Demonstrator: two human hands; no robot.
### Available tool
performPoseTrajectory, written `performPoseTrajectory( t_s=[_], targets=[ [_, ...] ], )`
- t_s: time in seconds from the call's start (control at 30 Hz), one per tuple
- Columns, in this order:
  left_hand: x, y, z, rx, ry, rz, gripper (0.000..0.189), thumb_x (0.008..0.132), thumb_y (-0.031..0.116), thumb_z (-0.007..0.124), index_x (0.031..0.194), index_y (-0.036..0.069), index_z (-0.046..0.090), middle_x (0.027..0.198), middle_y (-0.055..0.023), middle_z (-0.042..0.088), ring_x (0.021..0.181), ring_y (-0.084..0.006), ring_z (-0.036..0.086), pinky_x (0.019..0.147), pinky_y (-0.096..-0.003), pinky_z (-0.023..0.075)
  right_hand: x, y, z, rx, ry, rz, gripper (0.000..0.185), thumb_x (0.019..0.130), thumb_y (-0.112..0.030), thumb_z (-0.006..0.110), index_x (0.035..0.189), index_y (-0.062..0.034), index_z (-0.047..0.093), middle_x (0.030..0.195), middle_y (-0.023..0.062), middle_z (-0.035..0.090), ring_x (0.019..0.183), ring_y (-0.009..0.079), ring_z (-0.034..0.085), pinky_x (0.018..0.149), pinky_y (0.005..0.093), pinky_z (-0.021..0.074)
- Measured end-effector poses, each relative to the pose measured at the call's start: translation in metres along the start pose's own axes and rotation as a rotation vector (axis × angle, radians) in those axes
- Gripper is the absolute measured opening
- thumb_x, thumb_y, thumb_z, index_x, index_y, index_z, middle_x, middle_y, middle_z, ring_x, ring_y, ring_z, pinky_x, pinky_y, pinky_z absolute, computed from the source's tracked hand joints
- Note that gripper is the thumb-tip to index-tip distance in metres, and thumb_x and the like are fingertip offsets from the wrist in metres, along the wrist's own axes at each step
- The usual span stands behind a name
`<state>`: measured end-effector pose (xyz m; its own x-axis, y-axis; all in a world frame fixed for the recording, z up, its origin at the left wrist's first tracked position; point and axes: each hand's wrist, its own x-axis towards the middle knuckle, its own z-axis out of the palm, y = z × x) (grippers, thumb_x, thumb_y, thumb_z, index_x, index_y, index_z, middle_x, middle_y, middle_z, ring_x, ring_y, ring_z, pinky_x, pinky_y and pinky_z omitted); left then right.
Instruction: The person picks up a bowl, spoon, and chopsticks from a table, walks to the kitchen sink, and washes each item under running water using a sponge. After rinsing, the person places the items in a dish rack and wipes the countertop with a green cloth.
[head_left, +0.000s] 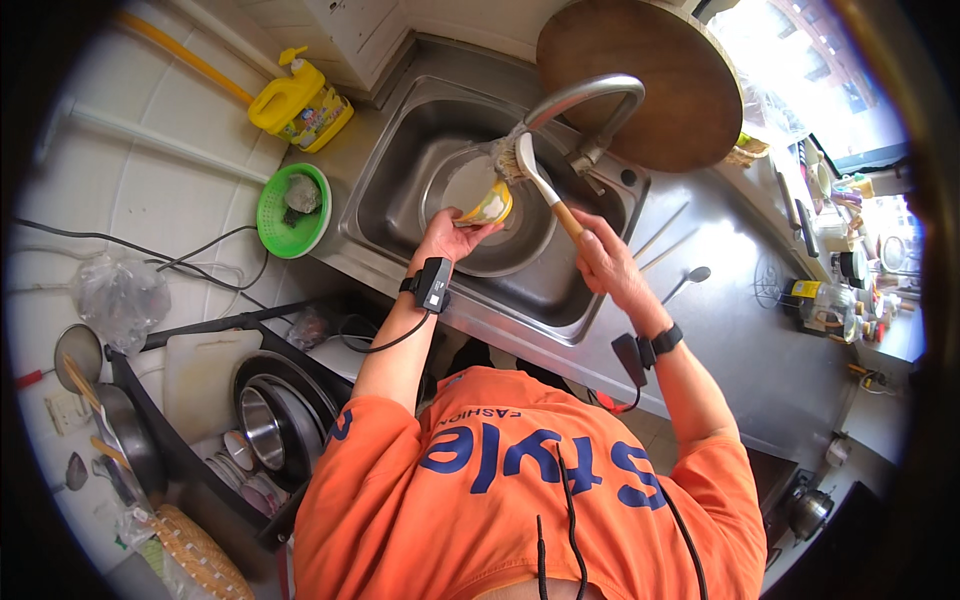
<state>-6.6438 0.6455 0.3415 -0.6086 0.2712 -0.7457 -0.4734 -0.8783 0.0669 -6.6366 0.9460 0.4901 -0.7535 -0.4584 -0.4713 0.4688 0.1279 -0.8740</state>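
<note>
My left hand (452, 235) grips a yellow and white patterned bowl (491, 208), tilted over a round metal basin (536, 255) in the steel sink (390, 176). My right hand (604, 259) holds the wooden handle of a dish brush (551, 196). The brush's bristles are at the bowl's upper rim, just below the spout of the curved faucet (585, 84). Whether the bristles press on the bowl cannot be told. Some water lies in the basin.
Left of the sink stand a green plastic colander (264, 217) and a yellow detergent jug (292, 105). A large round wooden board (637, 67) leans behind the faucet. Chopsticks (664, 229) and a spoon (699, 275) lie to the right. A dish rack with pans is at lower left.
</note>
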Motion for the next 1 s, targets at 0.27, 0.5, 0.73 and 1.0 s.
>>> performPoseTrajectory(
  t_s=[0.27,0.5,0.73,1.0],
  targets=[
    [0.0,-0.015,-0.004,-0.134,-0.149,0.049,0.04,0.103,0.011,0.043,0.136,-0.012,0.044,0.128,-0.0375,0.053,0.111,-0.0448,0.063,0.081,-0.0355,0.0647,-0.014,0.044,0.024,-0.186,0.094,-0.041,0.037,0.105,-0.018,0.049,0.141,-0.0141,0.049,0.065,-0.0054,0.041,0.057,0.0048,0.039,0.053,0.0224,0.0357],
    [-0.004,-0.01,-0.02,0.045,-0.293,-0.066,0.049,0.099,0.013,0.055,0.138,-0.013,0.042,0.128,-0.0465,0.047,0.096,-0.0349,0.071,0.08,-0.0286,0.0637,0.008,0.009,0.0,0.025,-0.03,-0.052,0.036,0.106,-0.024,0.047,0.14,-0.0132,0.05,0.064,-0.0063,0.038,0.054,0.0036,0.037,0.049,0.0219,0.029],
    [-0.02,0.0,-0.015,0.27,-0.223,0.056,0.048,0.093,0.014,0.065,0.131,-0.012,0.049,0.12,-0.033,0.06,0.092,-0.0315,0.072,0.075,-0.0254,0.0639,-0.016,0.005,-0.002,-0.122,-0.029,0.006,0.041,0.107,-0.035,0.044,0.143,-0.017,0.044,0.067,-0.0055,0.037,0.052,0.0042,0.032,0.045,0.0207,0.0243],
    [-0.045,-0.001,0.039,1.593,0.253,0.684,0.035,0.093,0.017,0.055,0.121,-0.002,0.063,0.109,-0.0233,0.069,0.098,-0.0329,0.07,0.086,-0.0363,0.0555,0.009,-0.007,-0.039,-0.044,0.028,0.075,0.038,0.107,-0.031,0.043,0.142,-0.017,0.048,0.068,-0.004,0.038,0.05,0.0044,0.03,0.043,0.0211,0.0245]
  ],
)
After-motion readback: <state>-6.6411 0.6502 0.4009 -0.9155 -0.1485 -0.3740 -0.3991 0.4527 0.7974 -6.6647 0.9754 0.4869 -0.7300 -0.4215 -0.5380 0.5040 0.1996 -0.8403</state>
